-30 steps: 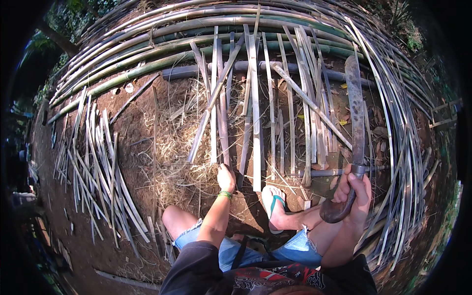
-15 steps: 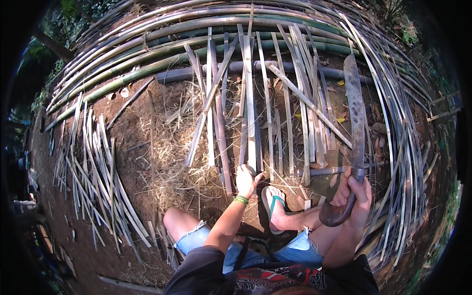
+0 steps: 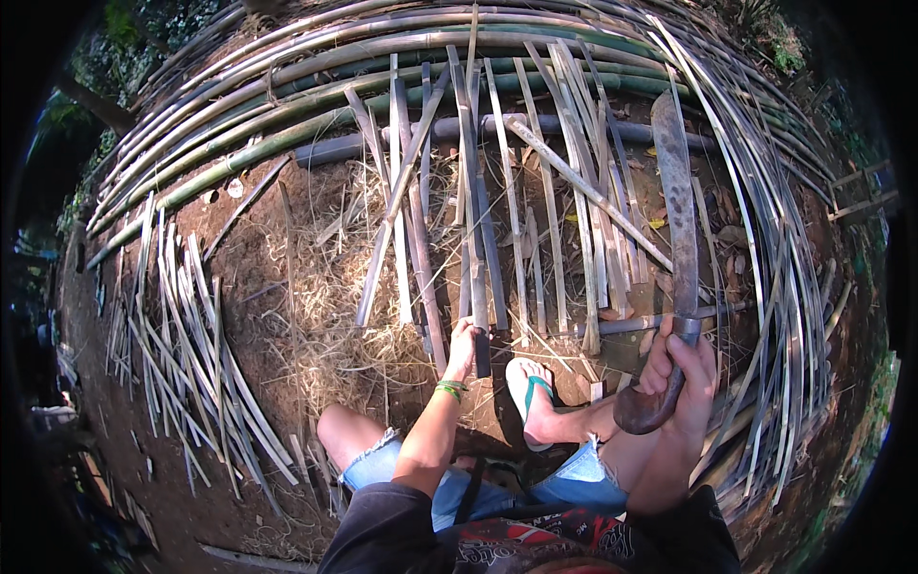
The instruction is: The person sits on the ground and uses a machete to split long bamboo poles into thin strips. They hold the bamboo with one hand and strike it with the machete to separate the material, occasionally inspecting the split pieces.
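Note:
My left hand [image 3: 462,346], a green band at its wrist, is closed round the near end of a long bamboo strip [image 3: 476,277]. The strip points away from me, among other strips; its dark lower end juts out beside my fingers. In my right hand [image 3: 681,368] is a machete [image 3: 675,182], held by its curved brown handle. Its broad, rust-spotted blade rises away from me, over the ground at the right. Split bamboo strips [image 3: 581,172] lie side by side ahead of my hands, their far ends resting across a thick pole [image 3: 335,150].
Long bamboo poles [image 3: 316,67] are stacked across the far side. A heap of thin strips [image 3: 779,287] runs along the right, and a looser pile [image 3: 186,335] lies left. Pale shavings [image 3: 330,325] cover the soil near my left knee. My sandalled foot [image 3: 537,407] stands close to the left hand.
My left hand has shifted slightly left and nearer, and the strip in it now shows a darker, narrower side. The machete has moved a little left with my right hand.

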Available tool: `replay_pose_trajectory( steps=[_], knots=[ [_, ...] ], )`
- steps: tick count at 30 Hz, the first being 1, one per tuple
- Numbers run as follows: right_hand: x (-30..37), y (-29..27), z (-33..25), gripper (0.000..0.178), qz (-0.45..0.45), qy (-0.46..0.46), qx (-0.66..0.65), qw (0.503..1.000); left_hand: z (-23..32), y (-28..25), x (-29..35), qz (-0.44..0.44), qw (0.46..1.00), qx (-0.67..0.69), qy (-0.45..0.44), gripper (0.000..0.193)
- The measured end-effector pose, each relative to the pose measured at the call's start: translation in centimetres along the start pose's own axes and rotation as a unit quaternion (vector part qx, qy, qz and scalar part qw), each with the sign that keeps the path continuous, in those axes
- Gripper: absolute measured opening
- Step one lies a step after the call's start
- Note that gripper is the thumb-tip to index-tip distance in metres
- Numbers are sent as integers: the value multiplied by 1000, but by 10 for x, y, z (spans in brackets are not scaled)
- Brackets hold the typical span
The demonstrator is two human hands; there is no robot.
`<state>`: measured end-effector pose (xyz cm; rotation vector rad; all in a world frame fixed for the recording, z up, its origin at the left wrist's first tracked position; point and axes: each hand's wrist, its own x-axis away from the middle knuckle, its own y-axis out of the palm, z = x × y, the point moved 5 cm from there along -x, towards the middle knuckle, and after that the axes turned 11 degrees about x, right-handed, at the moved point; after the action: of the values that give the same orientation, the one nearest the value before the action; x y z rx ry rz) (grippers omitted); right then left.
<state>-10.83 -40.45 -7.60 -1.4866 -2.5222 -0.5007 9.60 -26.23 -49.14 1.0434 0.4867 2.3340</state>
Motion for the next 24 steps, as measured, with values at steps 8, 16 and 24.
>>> replay_pose_trajectory(
  steps=[8, 16, 24],
  knots=[
    [-1, 9, -2, 19, -37, -2, 14, 999, 26, 4, 16, 124, 973, -112, 161, 34],
    [2, 5, 1, 18, -37, -2, 9, 999, 92, -21, 13, 289, 783, -463, 300, 28],
    [7, -1, 0, 18, -28, 6, -9, 1000, 38, 33, -43, -43, 854, -479, 198, 46]
  ],
)
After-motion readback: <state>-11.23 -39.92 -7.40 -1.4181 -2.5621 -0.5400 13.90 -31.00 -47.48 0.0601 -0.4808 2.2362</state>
